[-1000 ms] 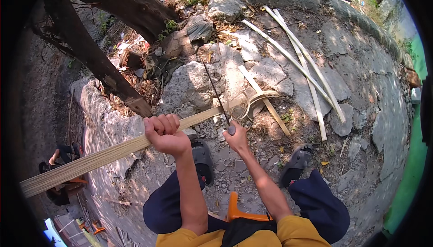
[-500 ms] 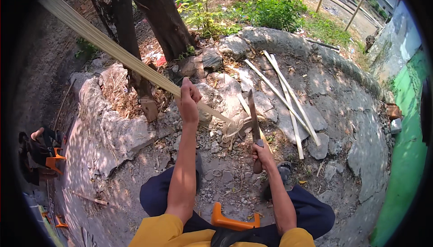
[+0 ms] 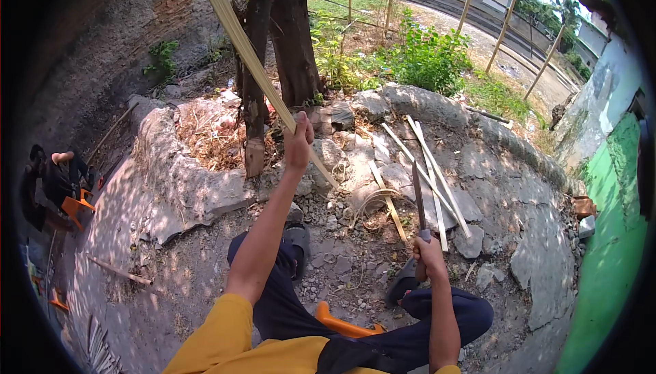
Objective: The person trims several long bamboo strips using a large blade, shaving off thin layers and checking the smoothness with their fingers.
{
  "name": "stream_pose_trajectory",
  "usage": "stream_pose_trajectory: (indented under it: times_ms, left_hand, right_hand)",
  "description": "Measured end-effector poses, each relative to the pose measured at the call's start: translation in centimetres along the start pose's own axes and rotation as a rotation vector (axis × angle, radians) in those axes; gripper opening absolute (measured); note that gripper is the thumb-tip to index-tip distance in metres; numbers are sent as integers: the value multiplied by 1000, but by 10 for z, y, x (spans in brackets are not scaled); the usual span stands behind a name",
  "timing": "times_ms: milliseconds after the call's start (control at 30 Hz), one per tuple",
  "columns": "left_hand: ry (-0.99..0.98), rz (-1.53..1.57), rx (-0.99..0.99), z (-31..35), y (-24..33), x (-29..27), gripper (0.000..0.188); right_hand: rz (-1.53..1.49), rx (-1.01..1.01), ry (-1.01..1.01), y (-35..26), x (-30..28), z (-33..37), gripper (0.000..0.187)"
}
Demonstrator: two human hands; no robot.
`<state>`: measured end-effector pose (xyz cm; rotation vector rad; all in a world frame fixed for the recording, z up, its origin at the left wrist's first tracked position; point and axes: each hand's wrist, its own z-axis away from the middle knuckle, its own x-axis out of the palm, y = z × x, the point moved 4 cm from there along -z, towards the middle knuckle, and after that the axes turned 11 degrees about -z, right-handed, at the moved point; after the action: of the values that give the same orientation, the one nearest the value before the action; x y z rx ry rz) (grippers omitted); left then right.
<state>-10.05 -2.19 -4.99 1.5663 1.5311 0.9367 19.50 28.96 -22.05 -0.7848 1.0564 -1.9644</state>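
Note:
My left hand (image 3: 298, 146) is wrapped round a long, pale bamboo strip (image 3: 240, 40). The strip slants from the upper left past the tree trunk down to the ground ahead of me. In my right hand (image 3: 429, 258) is the handle of a machete (image 3: 417, 200), its long dark blade pointing up and away, apart from the held strip. Between the hands, thin curled bamboo shavings (image 3: 362, 208) lie on the rubble beside a short bamboo slat (image 3: 390, 206). Several longer pale slats (image 3: 447, 178) lie crossed on the ground beyond the blade.
A tree trunk (image 3: 292, 53) rises ahead behind a broken concrete rim (image 3: 195, 196). Under me is an orange stool (image 3: 345, 325). Another person (image 3: 58, 176) sits far left by an orange chair (image 3: 77, 204). A green wall (image 3: 605, 265) borders the right; cracked slabs cover the ground.
The view has tilted up. My left hand still grips the bamboo strip, which now stands steeper. The machete has moved rightward, farther from the strip, with its blade still pointing up.

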Motion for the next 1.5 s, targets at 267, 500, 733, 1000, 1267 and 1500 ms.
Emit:
stream_pose_trajectory:
  times_ms: [267, 500, 733, 1000, 1267, 1500]
  left_hand:
    - [25, 349, 29, -15, 20, -18, 56]
    - [186, 249, 1, -31, -11, -21, 57]
    - [-41, -19, -153, -20, -85, 2, 58]
    - [-234, 301, -306, 1, 38, 19, 49]
    - [-341, 729, -461, 57, 66, 26, 64]
    - [-315, 710, -688, 68, 54, 39, 59]
  right_hand:
    - [282, -81, 15, 25, -2, 65, 13]
    - [564, -131, 64, 56, 0, 54, 13]
    - [679, -281, 43, 69, 3, 35, 15]
    - [555, -173, 119, 50, 3, 53, 20]
    - [266, -250, 53, 33, 25, 63, 22]
    - [19, -163, -101, 43, 35, 56, 31]
